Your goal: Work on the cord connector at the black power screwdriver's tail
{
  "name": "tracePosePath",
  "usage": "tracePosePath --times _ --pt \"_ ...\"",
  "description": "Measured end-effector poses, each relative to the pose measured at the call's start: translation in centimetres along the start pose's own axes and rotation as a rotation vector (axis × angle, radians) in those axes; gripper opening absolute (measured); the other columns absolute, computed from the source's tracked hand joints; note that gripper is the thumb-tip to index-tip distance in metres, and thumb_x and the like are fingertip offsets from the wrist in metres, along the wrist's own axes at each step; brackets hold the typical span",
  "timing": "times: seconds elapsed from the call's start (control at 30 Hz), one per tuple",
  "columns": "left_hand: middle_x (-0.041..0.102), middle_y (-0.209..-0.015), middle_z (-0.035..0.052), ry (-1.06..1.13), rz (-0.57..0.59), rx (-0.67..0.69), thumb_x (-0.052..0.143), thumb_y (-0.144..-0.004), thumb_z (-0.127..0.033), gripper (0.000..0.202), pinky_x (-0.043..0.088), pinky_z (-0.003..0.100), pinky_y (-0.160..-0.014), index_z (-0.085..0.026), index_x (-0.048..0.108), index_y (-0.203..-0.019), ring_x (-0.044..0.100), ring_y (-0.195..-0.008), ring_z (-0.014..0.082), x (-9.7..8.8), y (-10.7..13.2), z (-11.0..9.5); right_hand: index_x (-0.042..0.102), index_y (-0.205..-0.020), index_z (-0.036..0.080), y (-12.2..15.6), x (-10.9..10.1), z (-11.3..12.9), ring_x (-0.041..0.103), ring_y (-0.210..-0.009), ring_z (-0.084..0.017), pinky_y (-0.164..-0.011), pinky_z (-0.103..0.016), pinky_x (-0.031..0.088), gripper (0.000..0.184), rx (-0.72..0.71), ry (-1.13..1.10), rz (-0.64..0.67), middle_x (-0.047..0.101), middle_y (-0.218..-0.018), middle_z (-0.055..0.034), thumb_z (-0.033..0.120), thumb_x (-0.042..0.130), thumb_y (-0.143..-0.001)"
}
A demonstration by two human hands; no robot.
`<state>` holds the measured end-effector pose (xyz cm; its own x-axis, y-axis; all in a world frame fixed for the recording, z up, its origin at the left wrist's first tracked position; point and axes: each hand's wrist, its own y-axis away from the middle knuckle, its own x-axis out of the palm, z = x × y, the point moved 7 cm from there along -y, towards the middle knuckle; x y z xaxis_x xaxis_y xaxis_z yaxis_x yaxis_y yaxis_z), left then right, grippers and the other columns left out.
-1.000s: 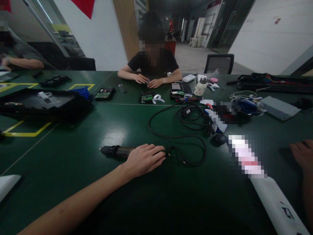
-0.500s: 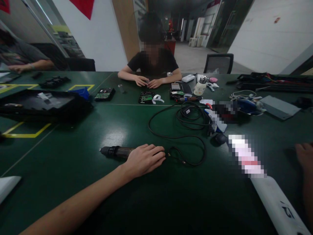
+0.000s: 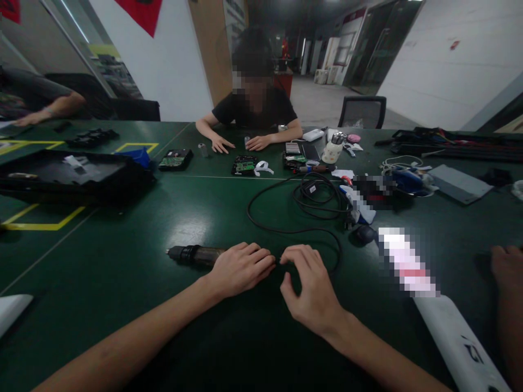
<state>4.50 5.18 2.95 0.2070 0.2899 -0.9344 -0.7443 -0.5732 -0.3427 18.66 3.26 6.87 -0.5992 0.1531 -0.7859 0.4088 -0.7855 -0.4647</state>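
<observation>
A dark electric screwdriver (image 3: pixel 194 254) lies on the green table (image 3: pixel 122 261), tip pointing left. My left hand (image 3: pixel 241 268) rests over its rear end, fingers curled around it. Its black cable (image 3: pixel 286 218) loops away to the right and back. My right hand (image 3: pixel 312 288) sits just right of the left hand, fingers bent down onto the cable where it leaves the tool; whether it grips the cable is unclear.
A person sits opposite with both hands (image 3: pixel 241 144) on the table near circuit boards (image 3: pixel 244 163). A black case (image 3: pixel 69 174) lies at left. Cables, a bottle (image 3: pixel 332 147) and clutter fill the right. Another person's hand (image 3: pixel 504 261) rests at the right edge.
My right hand has come into view and landed on the cable beside my left hand. The left hand and screwdriver have stayed put. The person opposite moved their hands apart.
</observation>
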Motion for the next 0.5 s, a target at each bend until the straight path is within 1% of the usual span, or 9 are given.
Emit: tracePosePath --times 0.03,0.07,0.13,0.23,0.3,0.5 --pt "0.071 -0.107 0.0029 -0.002 -0.002 0.003 0.046 -0.108 -0.036 0.026 0.048 0.032 -0.076 -0.021 0.066 -0.113 0.066 -0.093 0.0176 0.0 0.0 0.0 0.06 -0.105 0.022 -0.1 1.1 0.1 0.061 -0.102 -0.029 -0.091 -0.045 0.047 0.03 0.01 -0.012 0.02 0.066 -0.107 -0.0094 0.008 0.058 -0.078" --pt "0.071 -0.108 0.003 -0.001 -0.008 0.01 0.046 -0.108 -0.036 0.025 0.047 0.032 -0.076 -0.021 0.066 -0.113 0.066 -0.093 0.0176 0.0 0.0 -0.1 0.058 -0.106 0.022 -0.1 1.7 -0.2 0.061 -0.103 -0.029 -0.094 -0.046 0.046 0.034 0.027 -0.013 0.037 0.066 -0.107 -0.009 0.006 0.057 -0.076" --pt "0.071 -0.109 0.0034 0.001 -0.022 0.018 0.048 -0.107 -0.037 0.025 0.047 0.032 -0.076 -0.021 0.065 -0.115 0.066 -0.093 0.0176 0.0 0.0 -0.1 0.056 -0.105 0.022 0.1 1.9 -1.4 0.061 -0.103 -0.029 -0.101 -0.051 0.041 0.033 0.052 0.003 0.057 0.067 -0.106 -0.008 0.005 0.058 -0.076" --pt "0.071 -0.109 0.0034 -0.004 -0.024 0.015 0.049 -0.106 -0.037 0.024 0.047 0.032 -0.077 -0.021 0.065 -0.115 0.066 -0.094 0.0178 0.1 0.1 0.0 0.057 -0.105 0.023 0.4 1.6 -2.4 0.063 -0.098 -0.027 -0.108 -0.055 0.033 0.024 0.052 -0.002 0.074 0.069 -0.103 -0.0058 0.009 0.059 -0.085" --pt "0.072 -0.109 0.0029 -0.008 -0.024 0.008 0.048 -0.107 -0.037 0.024 0.047 0.032 -0.078 -0.021 0.065 -0.114 0.066 -0.094 0.0175 0.2 0.0 0.0 0.058 -0.108 0.024 0.6 1.9 -2.7 0.065 -0.095 -0.025 -0.11 -0.055 0.031 0.02 0.05 -0.04 0.087 0.071 -0.102 -0.0043 0.012 0.059 -0.091" --pt "0.072 -0.11 0.0036 0.017 -0.008 -0.002 0.049 -0.105 -0.038 0.026 0.048 0.034 -0.078 -0.021 0.064 -0.118 0.067 -0.095 0.0192 -0.1 -0.1 -0.1 0.061 -0.107 0.024 0.8 2.8 -3.0 0.068 -0.096 -0.023 -0.109 -0.052 0.033 0.014 0.031 -0.155 0.113 0.072 -0.101 -0.0026 0.014 0.054 -0.101"
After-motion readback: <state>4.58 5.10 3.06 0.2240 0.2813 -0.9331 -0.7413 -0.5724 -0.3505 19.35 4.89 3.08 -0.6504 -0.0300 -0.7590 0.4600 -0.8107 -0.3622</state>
